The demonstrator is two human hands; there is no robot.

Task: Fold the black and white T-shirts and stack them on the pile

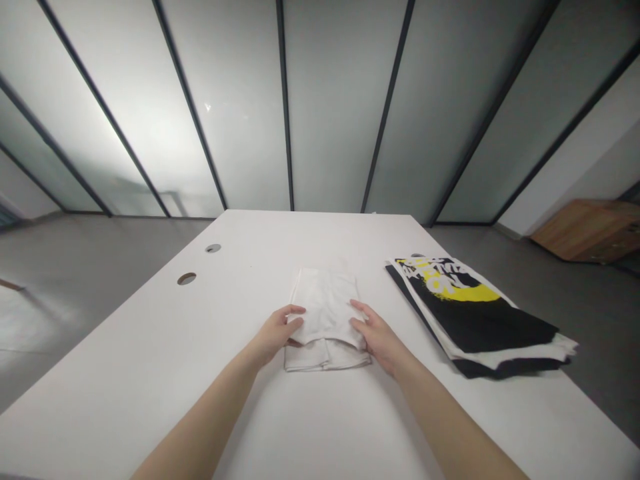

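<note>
A folded white cloth (327,307) lies on the white table (150,373), straight in front of me. Its near part shows several layers, with a curved edge lying over a lower fold. My left hand (280,331) grips the cloth's left side, thumb on top and fingers partly hidden at the edge. On the right side, my right hand (377,333) holds the cloth in the same way, thumb and index finger on its upper face.
A stack of folded black and white garments (500,327), the top one printed yellow and white, lies at the table's right edge. Round holes (187,279) pierce the table at left. A wooden cabinet (585,230) stands at far right, frosted panels (330,100) behind.
</note>
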